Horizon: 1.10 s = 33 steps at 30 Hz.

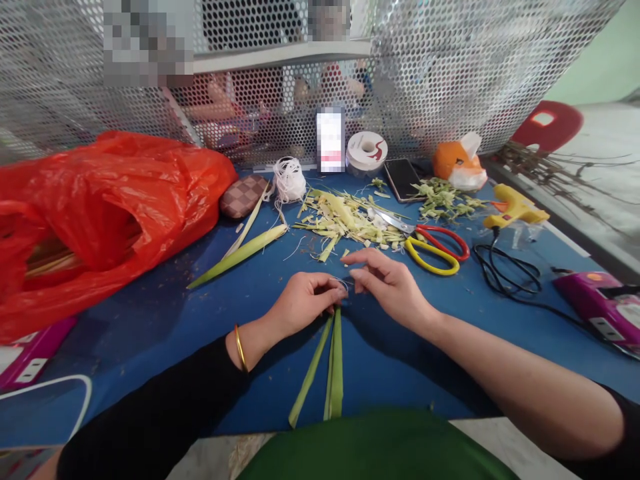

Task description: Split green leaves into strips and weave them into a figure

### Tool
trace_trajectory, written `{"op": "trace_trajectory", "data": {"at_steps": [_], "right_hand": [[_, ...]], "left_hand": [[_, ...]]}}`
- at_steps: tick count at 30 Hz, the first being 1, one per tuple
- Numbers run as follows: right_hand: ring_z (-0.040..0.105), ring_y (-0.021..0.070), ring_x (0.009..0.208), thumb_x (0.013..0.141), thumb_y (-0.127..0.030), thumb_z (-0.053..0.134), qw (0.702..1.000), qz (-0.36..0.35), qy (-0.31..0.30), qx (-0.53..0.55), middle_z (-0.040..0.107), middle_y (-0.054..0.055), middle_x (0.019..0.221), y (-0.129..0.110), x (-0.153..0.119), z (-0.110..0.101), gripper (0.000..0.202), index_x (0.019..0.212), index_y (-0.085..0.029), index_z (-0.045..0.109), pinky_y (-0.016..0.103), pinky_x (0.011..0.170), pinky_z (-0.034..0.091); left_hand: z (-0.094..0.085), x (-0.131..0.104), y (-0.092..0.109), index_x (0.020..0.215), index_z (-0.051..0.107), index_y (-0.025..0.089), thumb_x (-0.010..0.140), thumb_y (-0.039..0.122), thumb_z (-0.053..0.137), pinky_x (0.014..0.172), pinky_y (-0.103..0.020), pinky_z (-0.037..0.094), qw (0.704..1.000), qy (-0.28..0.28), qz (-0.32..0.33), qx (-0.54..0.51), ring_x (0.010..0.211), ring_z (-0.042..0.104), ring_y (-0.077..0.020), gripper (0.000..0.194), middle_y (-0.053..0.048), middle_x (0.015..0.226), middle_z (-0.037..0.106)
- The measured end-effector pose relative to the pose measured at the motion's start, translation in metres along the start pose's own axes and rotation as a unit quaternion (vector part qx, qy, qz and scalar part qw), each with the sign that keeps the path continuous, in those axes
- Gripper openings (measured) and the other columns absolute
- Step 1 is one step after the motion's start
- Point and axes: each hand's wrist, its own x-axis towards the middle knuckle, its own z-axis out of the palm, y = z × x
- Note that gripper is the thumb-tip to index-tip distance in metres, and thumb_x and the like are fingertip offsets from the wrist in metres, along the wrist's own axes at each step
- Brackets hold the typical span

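Near the middle of the blue table (400,373), my left hand (310,297) pinches the upper ends of several long green leaf strips (337,367), which fan out toward the front edge. A thin pale thread (340,283) curves above those fingertips. My right hand (383,280) is just to the right, its thumb and index finger curled close together at the thread; whether they grip it is too small to tell. Beyond my right hand lie scissors (435,248) with one red and one yellow handle. A green husk leaf (240,257) rests at the left.
Leaf scraps (345,217) and a white string ball (289,180) lie ahead. A red plastic bag (165,193) fills the left. At right are a yellow glue gun (513,205), its black cord and a purple power strip (597,303). Metal mesh (425,80) stands behind, people beyond.
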Motion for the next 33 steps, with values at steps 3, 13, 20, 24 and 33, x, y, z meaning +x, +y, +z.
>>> {"op": "trace_trajectory", "data": {"at_steps": [3,13,20,24,33], "right_hand": [[0.056,0.0106,0.056,0.085,-0.036,0.061,0.999,0.048,-0.022,-0.005,0.062,0.001,0.076,0.002,0.0,-0.002,0.019,0.089,-0.018,0.066,0.025,0.055,0.047],[0.053,0.0097,0.051,0.084,-0.032,0.061,0.997,0.066,-0.028,0.007,0.054,-0.005,0.06,-0.002,-0.001,0.005,0.017,0.073,-0.019,0.056,0.022,0.05,0.044],[0.055,0.0123,0.063,0.091,-0.021,0.054,0.982,-0.108,-0.074,-0.139,0.058,0.001,0.073,-0.005,-0.008,0.0,0.012,0.08,-0.019,0.055,0.024,0.059,0.044],[0.057,0.0148,0.071,0.096,-0.019,0.045,0.927,-0.232,-0.148,-0.254,0.06,0.006,0.085,-0.004,-0.012,-0.001,0.014,0.086,-0.019,0.055,0.025,0.062,0.045],[0.06,0.0163,0.072,0.093,-0.025,0.051,0.959,-0.182,-0.197,-0.087,0.063,0.005,0.079,-0.008,-0.011,-0.013,0.011,0.087,-0.02,0.059,0.028,0.067,0.049]], "left_hand": [[-0.001,0.0,0.001,0.074,0.068,0.015,0.079,0.024,0.063,0.049,-0.019,0.04,1.0,0.003,0.0,0.008,0.05,0.053,-0.0075,0.012,0.001,0.064,0.063],[-0.002,0.0,-0.001,0.078,0.069,0.014,0.076,0.032,0.068,0.044,-0.019,0.035,0.999,0.04,-0.006,-0.021,0.044,0.046,-0.0057,0.019,-0.001,0.067,0.068],[-0.005,0.001,0.004,0.077,0.065,0.015,0.074,0.036,0.071,0.042,-0.017,0.033,0.996,0.023,-0.022,-0.085,0.044,0.045,-0.0042,0.022,0.003,0.062,0.062],[-0.007,0.001,0.007,0.076,0.065,0.016,0.073,0.034,0.072,0.041,-0.016,0.033,0.995,0.022,-0.043,-0.089,0.043,0.044,-0.0044,0.021,0.005,0.055,0.057],[-0.008,0.0,0.007,0.072,0.065,0.015,0.065,0.028,0.077,0.041,-0.016,0.034,0.996,0.019,-0.042,-0.073,0.044,0.047,-0.0049,0.019,0.005,0.056,0.06]]}}
